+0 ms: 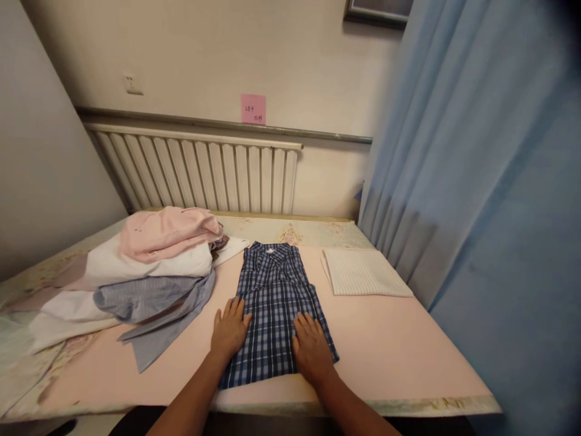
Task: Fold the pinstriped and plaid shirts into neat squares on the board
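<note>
A blue plaid shirt (pixel 272 321) lies flat in front of me, its collar at the far end and its sides folded in to a long, narrow shape. My left hand (pixel 230 327) rests on its left edge with the fingers stretched out. On the lower right part of the cloth lies my right hand (pixel 311 345), flat and with its fingers apart. Neither hand grips anything. Under the shirt is a pink sheet (pixel 372 345) spread over the table.
To the left is a heap of loose clothes, with a pink garment (pixel 170 233) on top and a grey-blue striped one (pixel 154 297) below. A folded cream striped cloth (pixel 365 272) lies at right. Beyond stand a radiator (pixel 204 172) and a blue curtain (pixel 454 133).
</note>
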### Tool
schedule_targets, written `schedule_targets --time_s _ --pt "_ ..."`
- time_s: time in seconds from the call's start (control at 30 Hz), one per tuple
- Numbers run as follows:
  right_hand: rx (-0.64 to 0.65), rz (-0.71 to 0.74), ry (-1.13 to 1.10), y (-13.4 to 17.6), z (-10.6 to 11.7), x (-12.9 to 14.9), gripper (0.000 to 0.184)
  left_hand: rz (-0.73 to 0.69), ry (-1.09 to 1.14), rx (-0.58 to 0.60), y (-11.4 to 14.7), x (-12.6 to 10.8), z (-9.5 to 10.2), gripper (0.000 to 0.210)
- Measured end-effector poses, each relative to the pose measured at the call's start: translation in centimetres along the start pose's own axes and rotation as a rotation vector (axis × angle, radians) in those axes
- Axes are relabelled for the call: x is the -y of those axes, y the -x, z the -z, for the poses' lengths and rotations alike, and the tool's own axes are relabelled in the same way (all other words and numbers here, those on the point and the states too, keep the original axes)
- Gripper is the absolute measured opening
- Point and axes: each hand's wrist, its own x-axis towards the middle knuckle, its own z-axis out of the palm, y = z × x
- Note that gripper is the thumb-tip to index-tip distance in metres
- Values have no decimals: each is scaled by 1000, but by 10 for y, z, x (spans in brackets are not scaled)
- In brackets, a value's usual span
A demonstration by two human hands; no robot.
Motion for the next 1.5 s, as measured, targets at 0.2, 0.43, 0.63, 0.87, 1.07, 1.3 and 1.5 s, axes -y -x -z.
schedule_targets --time_s 0.2,0.43,0.63,0.87,1.07,1.3,1.5 --pt "-11 0 -9 -1 -3 -1 45 -9 2 -10 -10 5 -5 60" --pt "-11 -8 -16 -1 -2 -1 45 69 6 -31 -3 -22 19 54" --pt "-24 0 -19 0 -2 0 44 -192 65 -90 29 -86 31 51" --pt "-49 12 -15 -1 -6 -3 43 -237 102 9 45 -99 22 50" --pt "-92 13 -42 -2 -11 -5 43 -241 96 -39 43 -98 21 48" --pt "-82 6 -39 -1 -7 -5 44 -264 109 -123 46 -95 16 45" --pt "-95 7 -68 -1 -7 -5 44 -266 78 -129 47 -94 19 44"
